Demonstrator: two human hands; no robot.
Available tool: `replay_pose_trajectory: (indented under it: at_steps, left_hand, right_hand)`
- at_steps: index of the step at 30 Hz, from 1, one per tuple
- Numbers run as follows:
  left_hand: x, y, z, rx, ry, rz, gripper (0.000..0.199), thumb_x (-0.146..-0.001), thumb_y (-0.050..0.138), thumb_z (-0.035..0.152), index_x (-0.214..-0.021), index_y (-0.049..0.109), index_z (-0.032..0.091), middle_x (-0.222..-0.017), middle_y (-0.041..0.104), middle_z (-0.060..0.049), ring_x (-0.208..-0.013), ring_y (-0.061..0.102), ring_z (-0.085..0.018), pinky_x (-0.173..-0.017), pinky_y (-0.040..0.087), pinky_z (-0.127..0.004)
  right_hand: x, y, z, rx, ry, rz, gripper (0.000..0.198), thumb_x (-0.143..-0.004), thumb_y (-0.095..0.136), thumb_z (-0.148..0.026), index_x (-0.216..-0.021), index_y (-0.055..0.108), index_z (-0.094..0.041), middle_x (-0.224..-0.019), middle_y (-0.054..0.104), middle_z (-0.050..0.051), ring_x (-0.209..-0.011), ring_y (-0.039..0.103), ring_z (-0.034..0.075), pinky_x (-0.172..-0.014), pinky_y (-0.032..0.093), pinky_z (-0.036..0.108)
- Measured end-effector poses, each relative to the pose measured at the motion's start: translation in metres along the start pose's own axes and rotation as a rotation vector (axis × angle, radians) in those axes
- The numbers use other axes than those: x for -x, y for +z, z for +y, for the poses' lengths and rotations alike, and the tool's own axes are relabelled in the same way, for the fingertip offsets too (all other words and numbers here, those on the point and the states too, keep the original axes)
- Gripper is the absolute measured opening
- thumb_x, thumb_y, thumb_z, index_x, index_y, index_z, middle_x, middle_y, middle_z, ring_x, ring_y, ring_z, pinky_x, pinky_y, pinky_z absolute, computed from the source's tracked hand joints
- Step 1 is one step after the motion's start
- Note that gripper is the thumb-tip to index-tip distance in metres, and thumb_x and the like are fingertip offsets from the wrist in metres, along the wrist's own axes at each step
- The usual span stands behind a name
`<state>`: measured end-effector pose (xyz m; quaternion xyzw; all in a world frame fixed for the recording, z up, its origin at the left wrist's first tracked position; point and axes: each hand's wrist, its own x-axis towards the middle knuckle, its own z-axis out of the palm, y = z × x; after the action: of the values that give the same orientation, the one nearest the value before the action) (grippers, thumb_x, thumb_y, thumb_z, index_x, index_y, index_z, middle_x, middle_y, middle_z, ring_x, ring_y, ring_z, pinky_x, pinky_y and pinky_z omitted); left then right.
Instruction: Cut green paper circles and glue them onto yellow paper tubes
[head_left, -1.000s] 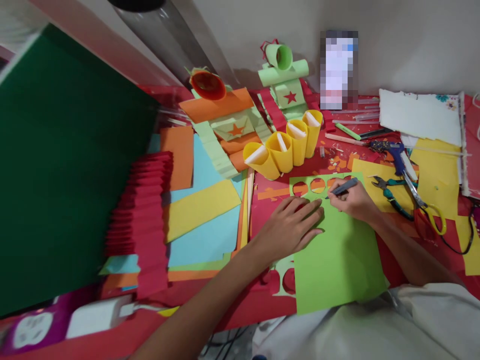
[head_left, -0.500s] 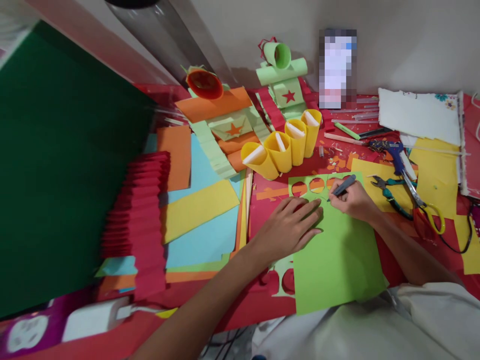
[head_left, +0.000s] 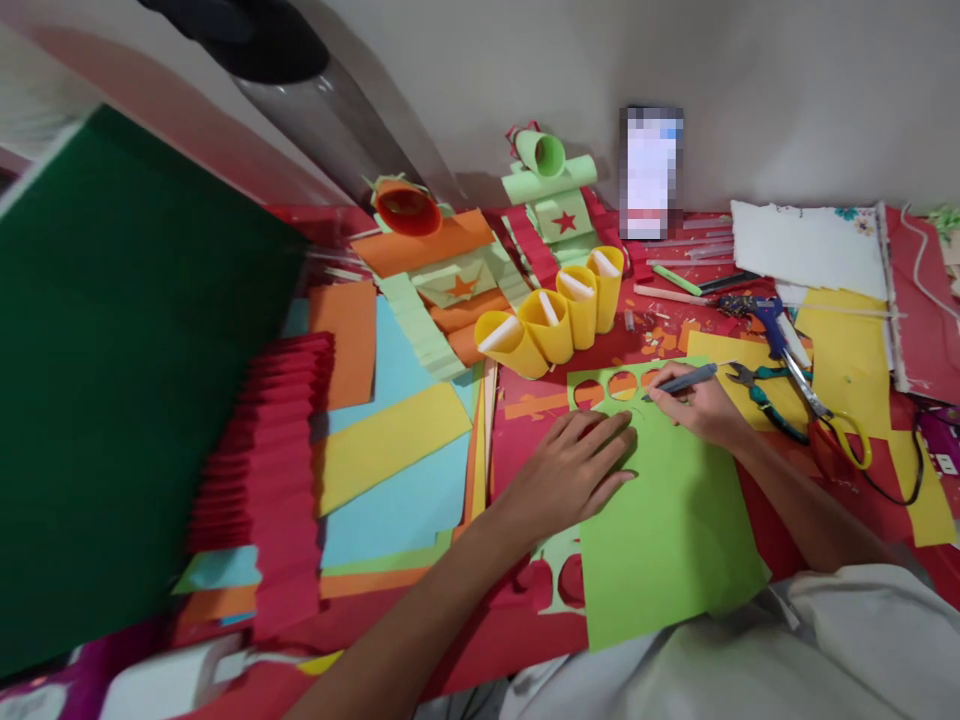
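Observation:
A bright green paper sheet [head_left: 667, 540] with a row of round holes along its far edge lies in front of me. My left hand [head_left: 577, 465] rests flat on the sheet's left side, fingers stretched and slightly apart. In my right hand [head_left: 697, 410] is a dark grey pen [head_left: 691, 378], its tip at the paper just below the holes. A curved line shows faintly near the tip. Past the sheet stands a row of yellow paper tubes [head_left: 546, 328] with white pieces inside.
Scissors [head_left: 847, 430], pliers [head_left: 769, 395] and a blue glue gun [head_left: 765, 312] lie at right. Paper figures [head_left: 457, 285] stand at the back, near a phone [head_left: 651, 175]. Pleated red paper [head_left: 285, 520] and coloured sheets [head_left: 390, 510] cover the left, beside a dark green board [head_left: 127, 380].
The pen leans lower toward the right, and its tip has shifted slightly over the sheet. My left hand stays on the paper. The whole view has tilted upward a little.

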<state>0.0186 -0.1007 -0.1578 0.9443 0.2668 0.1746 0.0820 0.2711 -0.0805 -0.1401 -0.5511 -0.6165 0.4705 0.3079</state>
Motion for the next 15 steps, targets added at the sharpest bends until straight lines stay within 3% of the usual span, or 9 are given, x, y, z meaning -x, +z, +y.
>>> replay_pose_trajectory:
  at_steps: [4,10,15]
  left_hand:
    - [0.000,-0.001,-0.001,-0.025,0.026,0.015,0.044,-0.107,0.050,0.047,-0.134,0.066,0.016,-0.141,0.068,-0.014,-0.113,0.062,-0.028,-0.100,0.049,-0.045]
    - [-0.001,-0.004,-0.001,0.004,0.030,0.133,0.037,-0.108,0.050,0.040,-0.131,0.065,0.016,-0.133,0.071,-0.015,-0.114,0.066,-0.027,-0.098,0.053,-0.041]
    - [-0.001,-0.005,-0.001,0.022,0.042,0.221,0.027,-0.108,0.051,0.029,-0.123,0.067,0.015,-0.123,0.073,-0.015,-0.105,0.069,-0.025,-0.091,0.056,-0.039]
  right_hand:
    - [-0.004,-0.016,-0.009,0.171,-0.184,0.103,0.021,-0.098,0.064,-0.039,-0.103,0.077,-0.024,-0.099,0.077,0.006,-0.085,0.070,0.021,-0.077,0.054,0.033]
    - [-0.027,-0.046,-0.026,0.409,-0.299,0.164,0.024,-0.103,0.058,-0.032,-0.115,0.078,-0.027,-0.114,0.079,0.008,-0.105,0.071,0.029,-0.097,0.050,0.043]
    - [-0.075,-0.035,-0.022,0.698,-0.405,0.089,0.019,-0.095,0.068,-0.025,-0.113,0.074,-0.023,-0.117,0.075,0.011,-0.107,0.068,0.031,-0.091,0.050,0.040]
